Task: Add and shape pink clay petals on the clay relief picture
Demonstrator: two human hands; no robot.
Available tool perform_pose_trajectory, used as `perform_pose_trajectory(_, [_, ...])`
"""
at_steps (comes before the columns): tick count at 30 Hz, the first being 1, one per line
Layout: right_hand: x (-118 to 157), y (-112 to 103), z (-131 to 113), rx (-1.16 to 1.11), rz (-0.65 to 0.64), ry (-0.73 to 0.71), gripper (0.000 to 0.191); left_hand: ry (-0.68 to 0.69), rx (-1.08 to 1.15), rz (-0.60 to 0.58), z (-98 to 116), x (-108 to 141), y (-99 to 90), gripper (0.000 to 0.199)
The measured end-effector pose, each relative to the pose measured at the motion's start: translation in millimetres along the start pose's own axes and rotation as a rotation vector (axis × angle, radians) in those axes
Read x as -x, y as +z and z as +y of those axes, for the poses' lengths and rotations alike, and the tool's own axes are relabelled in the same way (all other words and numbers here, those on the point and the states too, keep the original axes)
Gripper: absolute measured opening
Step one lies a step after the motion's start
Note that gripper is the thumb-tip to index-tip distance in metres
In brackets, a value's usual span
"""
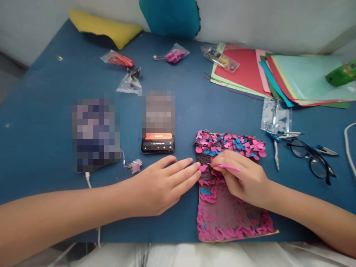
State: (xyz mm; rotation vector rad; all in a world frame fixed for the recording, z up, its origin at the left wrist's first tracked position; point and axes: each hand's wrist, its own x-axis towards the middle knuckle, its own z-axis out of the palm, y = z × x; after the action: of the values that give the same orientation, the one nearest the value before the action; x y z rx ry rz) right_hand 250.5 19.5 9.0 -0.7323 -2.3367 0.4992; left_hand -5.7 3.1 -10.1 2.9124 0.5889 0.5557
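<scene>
A flat panel (230, 207) lies in front of me, covered with small pink, dark and blue petal-like pieces that look like soft clay. Its top rows are thick with petals; the lower middle is a dull mauve with rows of pink dots. My right hand (241, 178) rests over the panel, fingers closed round a slim pink stick-like tool (229, 168). The tool's working tip is hidden by the fingers. My left hand (169, 185) lies with fingers stretched out, its fingertips at the panel's left edge beside a pink petal (203, 168).
Left of the panel are a lit phone (158, 146), a blurred device (96, 137) on a white cable and a small purple charm (135, 165). To the right lie glasses (314, 157), pliers (276, 148) and a clear case (276, 115). Coloured sheets (244, 74) and small bags (175, 55) sit behind.
</scene>
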Motion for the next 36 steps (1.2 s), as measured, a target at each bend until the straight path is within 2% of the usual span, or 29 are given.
perform_pose_trajectory(6, [-0.7, 0.5, 0.8, -0.024, 0.061, 0.035, 0.022, 0.006, -0.020, 0.000, -0.9, -0.6, -0.5, 0.040])
perform_pose_trajectory(12, [-0.4, 1.2, 0.4, 0.011, 0.011, -0.009, 0.025, 0.006, -0.005, -0.004, -1.7, -0.6, -0.3, 0.041])
perform_pose_trajectory(17, [-1.1, 2.1, -1.3, -0.056, 0.062, 0.004, 0.023, 0.009, -0.006, -0.005, -0.6, -1.3, -0.4, 0.041])
perform_pose_trajectory(24, [-0.2, 2.6, -0.7, -0.028, 0.010, -0.019, 0.024, 0.006, -0.003, -0.005, -0.2, -0.2, 0.6, 0.040])
perform_pose_trajectory(30, [-1.0, -0.1, -2.4, -0.079, 0.052, 0.024, 0.023, 0.008, -0.007, -0.006, -2.1, -0.6, 0.4, 0.040])
perform_pose_trajectory(36, [-0.1, 0.8, -2.7, -0.065, -0.050, -0.002, 0.024, 0.004, 0.002, -0.007, -0.5, 0.3, -0.1, 0.040])
